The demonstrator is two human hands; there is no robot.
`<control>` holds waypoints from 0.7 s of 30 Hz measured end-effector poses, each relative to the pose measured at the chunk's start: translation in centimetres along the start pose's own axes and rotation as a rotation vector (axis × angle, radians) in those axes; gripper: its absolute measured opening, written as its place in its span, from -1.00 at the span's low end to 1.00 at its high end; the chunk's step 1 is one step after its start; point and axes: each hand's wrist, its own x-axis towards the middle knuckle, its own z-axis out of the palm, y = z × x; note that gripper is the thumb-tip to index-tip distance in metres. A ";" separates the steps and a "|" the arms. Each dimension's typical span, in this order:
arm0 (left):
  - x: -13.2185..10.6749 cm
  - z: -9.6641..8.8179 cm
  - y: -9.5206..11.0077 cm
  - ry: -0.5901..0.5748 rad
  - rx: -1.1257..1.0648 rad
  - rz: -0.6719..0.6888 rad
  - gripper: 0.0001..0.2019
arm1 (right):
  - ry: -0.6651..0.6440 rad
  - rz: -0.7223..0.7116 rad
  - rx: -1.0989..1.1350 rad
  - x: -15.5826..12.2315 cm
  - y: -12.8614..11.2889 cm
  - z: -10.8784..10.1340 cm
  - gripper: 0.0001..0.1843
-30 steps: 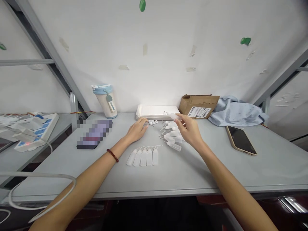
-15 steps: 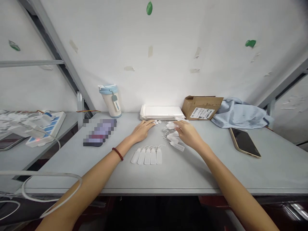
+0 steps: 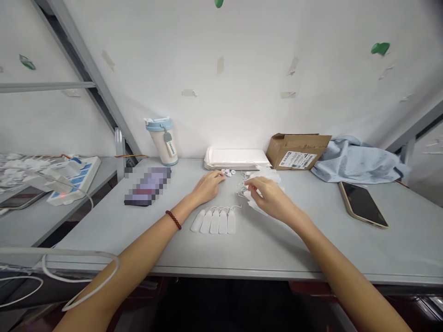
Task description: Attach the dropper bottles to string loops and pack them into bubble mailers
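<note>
Five translucent bottles (image 3: 214,222) with thin tails lie in a row on a grey desk (image 3: 277,251), before two bare hands.
Behind the row, the left hand (image 3: 207,186) rests open, fingertips at some small white caps (image 3: 229,172); the right hand (image 3: 270,196) curls over a loose pile (image 3: 272,174) of similar bottles, partly hiding it, so whether it grips one cannot be told. Farther back, a flat white stack (image 3: 238,158), a cardboard box (image 3: 301,154) and a tumbler (image 3: 162,142) stand near a tape-marked white wall (image 3: 249,50). Pixelation masks a dark-edged object (image 3: 149,186) at left; a green hook (image 3: 218,3) is cut off above.
</note>
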 end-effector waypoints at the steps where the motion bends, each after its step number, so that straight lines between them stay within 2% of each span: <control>1: 0.0 0.0 0.0 0.021 0.001 -0.013 -0.57 | -0.052 -0.038 0.060 -0.2 -0.3 0.0 -0.71; 5: 0.0 0.0 -0.2 0.071 0.010 -0.056 -0.56 | -0.219 -0.130 0.264 -0.8 -1.5 0.3 -0.74; 9: -0.1 0.1 -0.6 0.027 0.006 -0.053 -0.57 | -0.255 -0.160 0.291 -1.0 -1.9 0.7 -0.77; 12: -0.1 0.0 -0.7 0.003 0.000 -0.035 -0.60 | -0.330 -0.214 0.354 -1.0 -2.0 0.8 -0.78; 16: -0.2 -0.3 -0.3 -0.026 -0.009 -0.016 -0.64 | -0.432 -0.238 0.438 -1.2 -2.3 1.0 -0.80; 21: -0.8 -1.0 0.5 -0.053 -0.008 -0.049 -0.69 | -0.482 -0.229 0.422 -1.2 -2.4 1.3 -0.80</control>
